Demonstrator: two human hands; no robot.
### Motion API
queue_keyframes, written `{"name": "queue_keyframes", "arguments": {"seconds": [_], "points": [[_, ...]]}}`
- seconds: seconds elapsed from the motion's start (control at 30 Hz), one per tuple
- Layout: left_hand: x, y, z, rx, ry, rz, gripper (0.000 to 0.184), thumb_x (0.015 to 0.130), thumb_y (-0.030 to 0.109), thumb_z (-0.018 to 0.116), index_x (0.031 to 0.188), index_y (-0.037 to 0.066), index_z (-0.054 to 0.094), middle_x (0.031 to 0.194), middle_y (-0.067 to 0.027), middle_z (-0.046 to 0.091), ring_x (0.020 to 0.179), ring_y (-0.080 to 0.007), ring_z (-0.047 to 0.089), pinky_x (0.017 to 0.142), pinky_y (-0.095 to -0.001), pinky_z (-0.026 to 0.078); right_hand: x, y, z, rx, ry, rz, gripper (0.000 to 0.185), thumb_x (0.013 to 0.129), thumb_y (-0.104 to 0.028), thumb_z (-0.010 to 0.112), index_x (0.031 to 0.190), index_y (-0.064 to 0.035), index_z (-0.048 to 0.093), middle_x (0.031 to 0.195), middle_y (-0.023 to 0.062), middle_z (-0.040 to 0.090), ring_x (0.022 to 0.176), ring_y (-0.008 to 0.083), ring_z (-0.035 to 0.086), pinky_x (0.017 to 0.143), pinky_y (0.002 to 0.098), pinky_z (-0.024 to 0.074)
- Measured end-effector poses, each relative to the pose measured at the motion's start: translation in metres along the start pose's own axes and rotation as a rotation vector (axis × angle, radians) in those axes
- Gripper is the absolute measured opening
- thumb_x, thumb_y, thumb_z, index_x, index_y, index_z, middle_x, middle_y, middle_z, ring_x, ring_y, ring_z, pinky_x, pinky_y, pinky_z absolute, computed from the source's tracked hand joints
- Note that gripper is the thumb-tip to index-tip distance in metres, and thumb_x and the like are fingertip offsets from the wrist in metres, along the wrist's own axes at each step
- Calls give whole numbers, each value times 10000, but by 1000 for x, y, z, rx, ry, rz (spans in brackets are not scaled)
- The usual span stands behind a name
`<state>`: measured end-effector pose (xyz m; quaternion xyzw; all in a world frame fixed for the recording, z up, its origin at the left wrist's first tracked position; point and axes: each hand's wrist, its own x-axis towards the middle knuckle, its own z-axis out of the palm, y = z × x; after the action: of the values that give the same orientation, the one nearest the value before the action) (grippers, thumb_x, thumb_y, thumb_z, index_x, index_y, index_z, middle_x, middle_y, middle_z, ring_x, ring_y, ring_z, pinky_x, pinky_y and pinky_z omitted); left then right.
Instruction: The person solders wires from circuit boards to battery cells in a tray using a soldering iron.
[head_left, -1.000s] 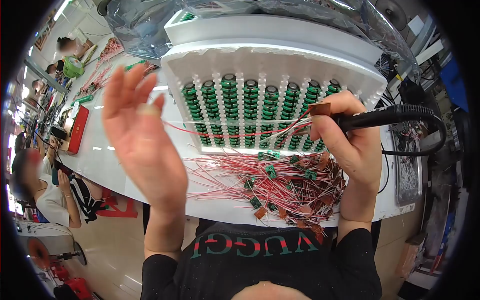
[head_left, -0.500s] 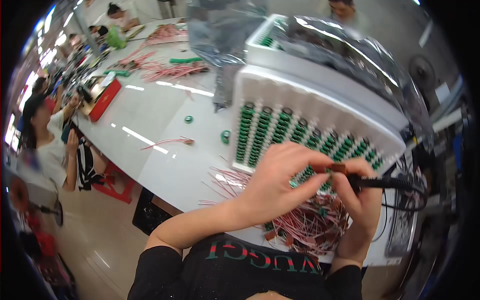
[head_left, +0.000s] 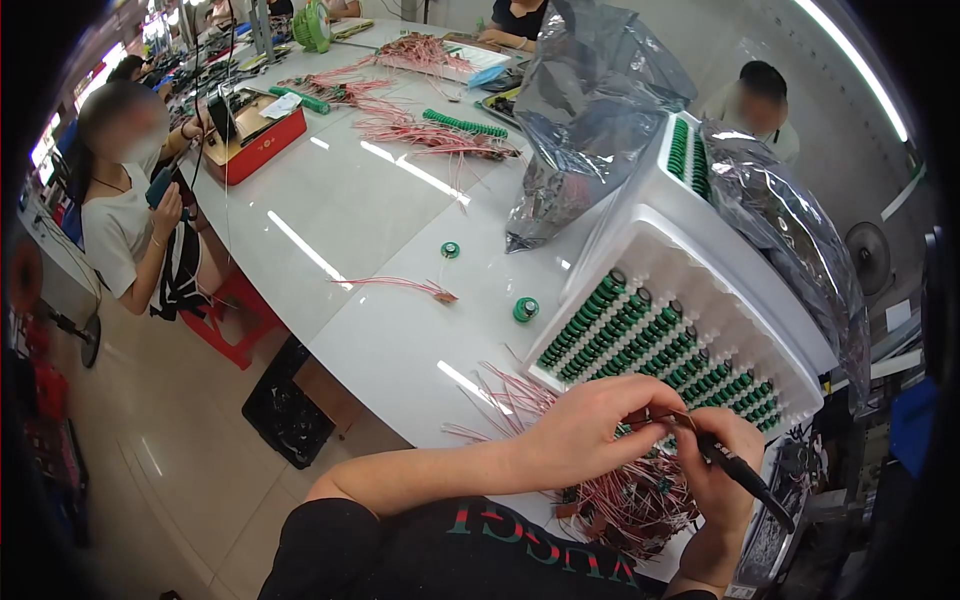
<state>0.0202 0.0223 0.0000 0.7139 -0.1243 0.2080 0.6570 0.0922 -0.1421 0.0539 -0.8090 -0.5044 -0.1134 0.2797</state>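
My left hand is closed, its thumb and fingers pinching a small brown circuit board with thin wires. Opposite it, my right hand grips a black soldering iron, whose handle points down to the right; its tip is hidden among the fingers. Just behind both hands leans a white foam tray with rows of round green parts. Under my hands lies a tangled heap of red-and-white wires with small brown boards.
Two loose green round parts, one of them here, and a wired board lie on the white table. Silver plastic bags stand behind. A red box sits near a seated co-worker at left.
My view has swung, so the table and tray appear shifted right and lower. Both hands stay together at the brown board; the soldering iron's handle now slants downward more steeply.
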Motion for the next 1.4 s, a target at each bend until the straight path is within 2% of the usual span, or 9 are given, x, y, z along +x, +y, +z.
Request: {"name": "queue_keyframes", "arguments": {"seconds": [0.07, 0.27, 0.47, 0.67, 0.87, 0.9, 0.97, 1.23, 1.4], "points": [[-4, -5, -5, 114, 27, 68, 245, 787, 59, 603, 1028, 40, 565, 896, -82, 590, 752, -161, 586, 667, -262, 473, 2, -3, 7, -28, 6, -21, 202, 644, 2, 700, 785, -42, 563, 656, 83, 595, 520, 217, 565, 482, 290, 416], [-21, -6, -24, -97, 37, -175, 223, 809, 57, 595, 1028, 29, 557, 879, -57, 572, 756, -118, 568, 645, -226, 460, 9, -16, 19, -114, 9, -100, 252, 604, 11, 711, 796, -53, 561, 615, 63, 571, 511, 216, 558, 473, 296, 411], [-30, -19, -34, -748, -121, -518, 179, 886, 177, 496, 965, 24, 549, 848, -8, 547, 727, -67, 522, 625, -183, 415, 3, -17, 30, -179, -33, -144, 251, 570, -44, 625, 817, -49, 576, 596, 48, 550, 491, 213, 529, 453, 303, 373], [-30, -35, -35, -599, -295, -593, 256, 903, 268, 498, 958, 26, 559, 855, 10, 540, 773, -40, 475, 679, -182, 393, 7, -31, 33, -261, -100, -198, 258, 588, -98, 626, 839, -49, 599, 580, 28, 517, 495, 187, 498, 454, 306, 345], [-34, -40, -32, -623, -148, -521, 187, 885, 223, 544, 902, 38, 570, 832, 39, 535, 789, -24, 461, 710, -184, 389, 9, -34, 35, -306, -132, -254, 273, 593, -122, 605, 859, -57, 613, 583, 18, 478, 499, 181, 475, 455, 310, 339], [-34, -41, -31, -597, -91, -510, 184, 863, 218, 576, 865, 34, 570, 759, 43, 509, 694, -24, 439, 605, -177, 375, 9, -34, 35, -312, -130, -252, 273, 594, -125, 598, 858, -59, 615, 587, 18, 475, 500, 181, 473, 455, 312, 338], [-35, -41, -33, -560, -82, -521, 171, 866, 205, 570, 886, 35, 571, 785, 35, 531, 723, -19, 459, 628, -179, 393, 7, -30, 36, -314, -132, -273, 284, 585, -138, 586, 857, -58, 616, 601, 16, 476, 512, 182, 476, 457, 312, 339], [-35, -26, -29, -870, -14, -824, 151, 848, 168, 597, 940, 51, 574, 840, 36, 569, 739, -24, 508, 667, -168, 416, -5, -18, 40, -341, -104, -271, 258, 601, -140, 594, 852, -84, 624, 628, -22, 498, 539, 127, 497, 455, 263, 355], [-33, -28, -25, -955, -45, -874, 162, 842, 175, 602, 953, 61, 573, 845, 30, 577, 748, -24, 520, 672, -173, 424, -9, -13, 38, -344, -54, -276, 261, 595, -139, 606, 850, -94, 632, 622, -27, 503, 522, 121, 485, 447, 257, 338]]}}
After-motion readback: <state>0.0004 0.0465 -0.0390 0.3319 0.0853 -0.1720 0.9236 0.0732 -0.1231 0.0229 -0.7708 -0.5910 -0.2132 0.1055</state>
